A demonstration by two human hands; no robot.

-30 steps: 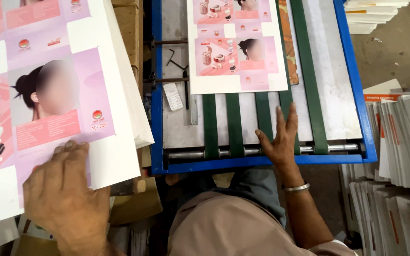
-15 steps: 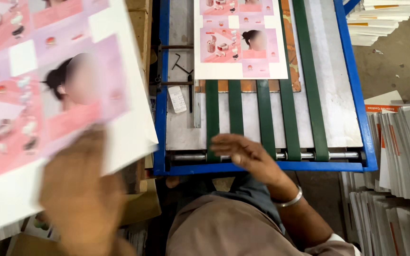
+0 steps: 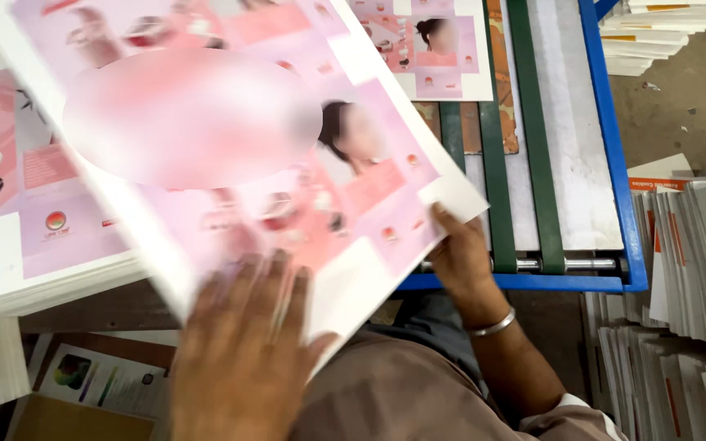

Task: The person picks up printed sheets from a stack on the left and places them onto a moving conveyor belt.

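The left hand [image 3: 239,359] lies flat on a large pink-printed white cardboard sheet [image 3: 288,163], fingers spread and pressing down near its lower edge, blurred. The right hand [image 3: 459,253] pinches the sheet's right corner, fingers closed underneath and thumb on top, so the sheet hangs tilted between both hands, probably to keep the wide board from sagging. Left of the left fingers sits a stack of matching printed sheets [image 3: 34,229]. Beyond the right fingers, a blue-framed feed bed with green belts [image 3: 533,163] carries another printed sheet [image 3: 435,49]. Right of it stand upright bundles of flat white card blanks [image 3: 680,278].
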